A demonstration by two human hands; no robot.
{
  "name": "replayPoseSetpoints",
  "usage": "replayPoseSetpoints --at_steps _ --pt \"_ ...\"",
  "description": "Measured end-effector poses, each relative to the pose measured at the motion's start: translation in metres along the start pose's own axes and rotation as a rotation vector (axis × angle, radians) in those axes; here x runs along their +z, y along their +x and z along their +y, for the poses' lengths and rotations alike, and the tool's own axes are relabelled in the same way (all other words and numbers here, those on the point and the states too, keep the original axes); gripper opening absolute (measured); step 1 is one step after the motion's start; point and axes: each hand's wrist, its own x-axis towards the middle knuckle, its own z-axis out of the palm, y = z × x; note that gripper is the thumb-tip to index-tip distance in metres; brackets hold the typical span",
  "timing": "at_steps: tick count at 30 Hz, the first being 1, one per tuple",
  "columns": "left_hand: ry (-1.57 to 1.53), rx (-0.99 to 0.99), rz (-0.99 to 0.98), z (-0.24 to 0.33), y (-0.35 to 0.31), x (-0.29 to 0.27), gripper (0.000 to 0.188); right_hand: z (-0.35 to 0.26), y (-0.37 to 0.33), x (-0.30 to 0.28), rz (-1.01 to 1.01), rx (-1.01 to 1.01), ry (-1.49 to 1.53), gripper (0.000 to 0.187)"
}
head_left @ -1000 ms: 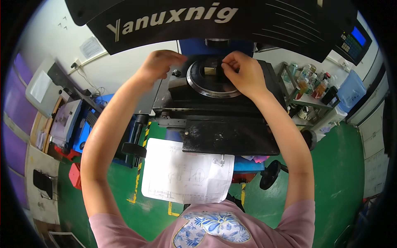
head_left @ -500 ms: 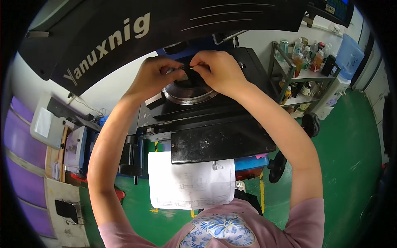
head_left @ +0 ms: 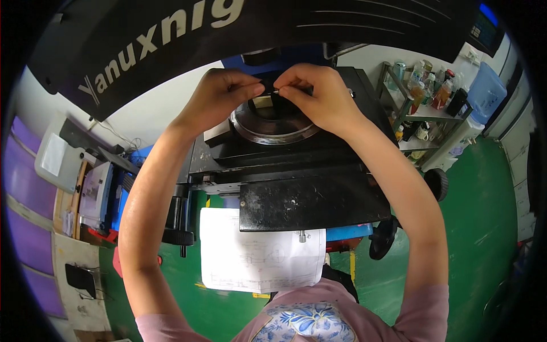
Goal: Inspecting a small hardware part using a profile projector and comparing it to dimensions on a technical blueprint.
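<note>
Both hands are raised over the dark stage of a black machine, fingertips close together. My left hand is closed in a pinch of thumb and index finger; what lies in it is too small and dark to make out. My right hand pinches a small shiny metal piece, whose end points toward the left fingertips. Whether the two hands share one piece I cannot tell. Below them is a round metal ring set in the stage, and a small pale block shows inside it, partly hidden by the fingers.
The machine's black hood overhangs the hands. A printed drawing sheet hangs below the front black plate. Dark knobs jut out at the lower right. A shelf with several bottles and a blue water jug stand farther right.
The view has shifted a little, so the hands and stage appear slightly further right. Both hands keep their pinch, and the pale block inside the ring shows more plainly.
</note>
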Motion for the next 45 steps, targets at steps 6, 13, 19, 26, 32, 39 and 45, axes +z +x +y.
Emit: replayPoseSetpoints --at_steps 6,13,19,26,32,39,45 --pt "-0.041 -0.003 -0.006 0.0009 -0.001 -0.0003 0.021 -0.0026 0.0011 0.0011 0.022 -0.015 -0.012 0.009" --pt "-0.064 0.005 0.0 0.0003 -0.0005 0.0004 0.021 -0.0014 0.0023 0.0007 0.011 -0.059 -0.001 0.011" --pt "-0.11 0.044 0.031 -0.0018 -0.0011 0.0016 0.02 -0.0012 0.0043 0.0042 0.011 -0.038 -0.08 0.01" --pt "-0.102 0.057 0.029 -0.0011 -0.0027 0.0014 0.02 -0.0028 0.0038 0.0052 0.03 -0.092 -0.074 0.009" --pt "-0.082 0.033 -0.002 0.0015 -0.0023 0.0001 0.019 -0.0045 0.0034 0.0051 0.003 -0.08 -0.082 0.01" --pt "-0.089 0.007 -0.027 0.004 -0.0041 -0.0016 0.022 -0.0064 0.0031 0.0045 -0.014 -0.057 -0.13 0.009" --pt "-0.104 0.017 -0.031 0.0005 -0.0032 -0.0005 0.021 -0.0075 0.0025 0.005 -0.007 -0.052 -0.175 0.009"
